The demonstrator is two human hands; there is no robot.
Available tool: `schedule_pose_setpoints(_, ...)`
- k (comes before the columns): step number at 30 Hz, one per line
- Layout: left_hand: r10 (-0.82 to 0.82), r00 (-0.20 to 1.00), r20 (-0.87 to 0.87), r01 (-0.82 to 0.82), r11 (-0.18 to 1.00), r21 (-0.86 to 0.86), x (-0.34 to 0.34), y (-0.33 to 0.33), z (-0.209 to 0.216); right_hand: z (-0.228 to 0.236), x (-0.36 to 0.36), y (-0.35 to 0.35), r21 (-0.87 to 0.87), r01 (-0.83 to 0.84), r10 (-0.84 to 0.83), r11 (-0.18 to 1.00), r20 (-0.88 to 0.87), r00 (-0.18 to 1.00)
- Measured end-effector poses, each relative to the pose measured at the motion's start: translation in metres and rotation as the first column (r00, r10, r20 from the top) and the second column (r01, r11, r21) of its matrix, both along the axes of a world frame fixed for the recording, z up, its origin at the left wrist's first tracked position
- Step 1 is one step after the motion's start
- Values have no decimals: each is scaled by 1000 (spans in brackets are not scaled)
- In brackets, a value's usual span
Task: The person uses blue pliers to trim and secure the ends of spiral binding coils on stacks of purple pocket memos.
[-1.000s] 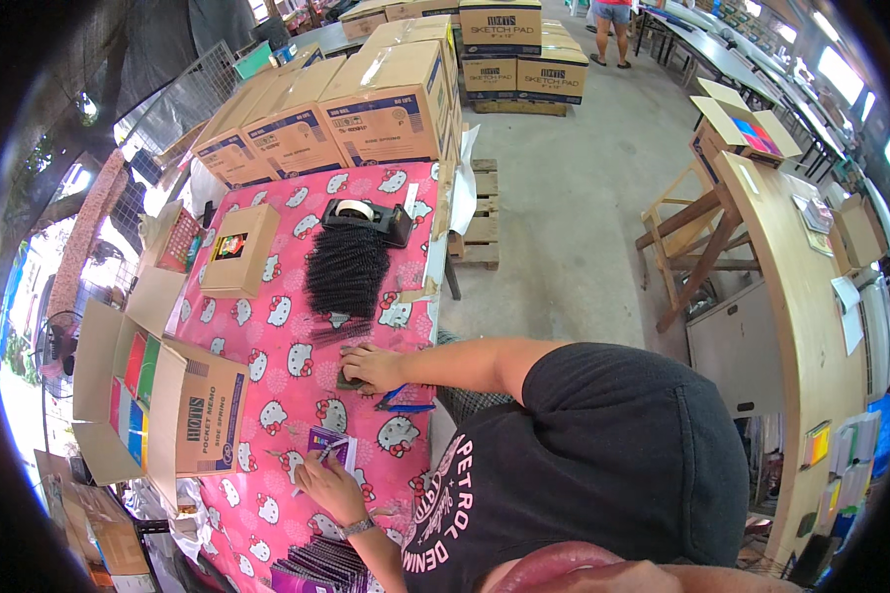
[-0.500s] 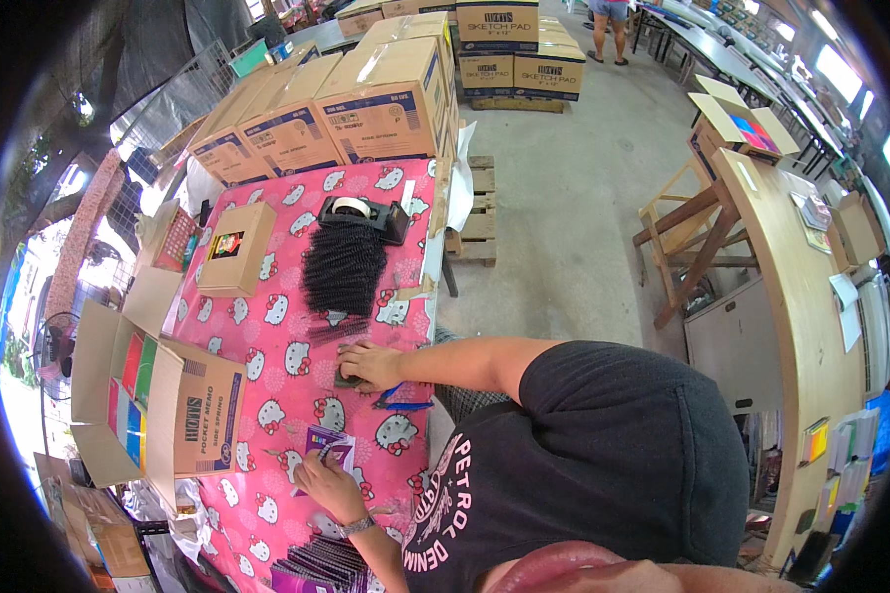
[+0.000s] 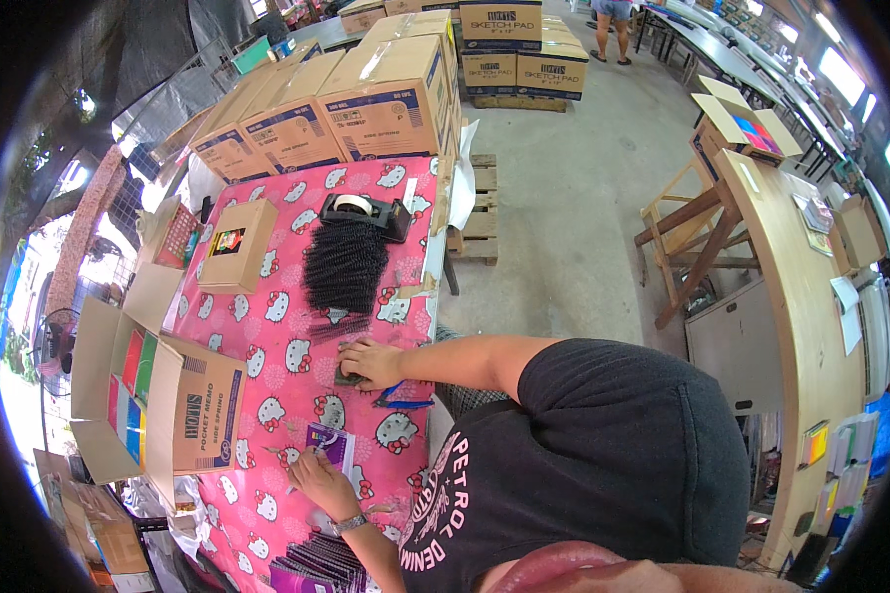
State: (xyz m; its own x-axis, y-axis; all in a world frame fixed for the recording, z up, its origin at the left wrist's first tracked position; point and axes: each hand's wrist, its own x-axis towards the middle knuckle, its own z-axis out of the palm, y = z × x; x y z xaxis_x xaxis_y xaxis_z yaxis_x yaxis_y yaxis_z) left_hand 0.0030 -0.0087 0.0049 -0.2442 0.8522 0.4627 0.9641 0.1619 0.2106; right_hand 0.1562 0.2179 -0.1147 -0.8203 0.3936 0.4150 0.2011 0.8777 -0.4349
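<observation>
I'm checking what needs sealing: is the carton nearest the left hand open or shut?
Open: the carton has its flaps spread outward, and coloured items show inside.

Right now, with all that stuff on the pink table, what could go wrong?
The blue tool lies near the edge of the pink table, close by the right hand, so a careless bump might knock it off. The black coils are heaped near that hand and could tangle or slide. The purple notebooks lie right beside the left forearm, so a swing of that arm might push them out of place.
</observation>
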Motion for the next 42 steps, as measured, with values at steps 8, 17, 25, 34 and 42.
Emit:
schedule_pose_setpoints(8,2,999,37,-4,998,58,6,2,6,-1,0,0,12,-2,2,1000,-8,1000)
schedule_pose_setpoints(17,-34,999,36,34,999,-1,-5,-1,0,5,2,-2,-11,-6,6,1000,14,1000)
schedule_pose_setpoints(25,-36,995,89,38,999,-26,-9,-3,-2,1,0,-2,-4,-1,1,1000,1,1000)
schedule_pose_setpoints(34,-56,994,91,54,998,22,-4,-2,7,1,-2,-1,-16,2,-2,1000,27,1000)
schedule_pose_setpoints(42,-68,997,41,68,998,-5,-11,-7,-6,0,-1,-1,-7,2,-2,1000,20,1000)
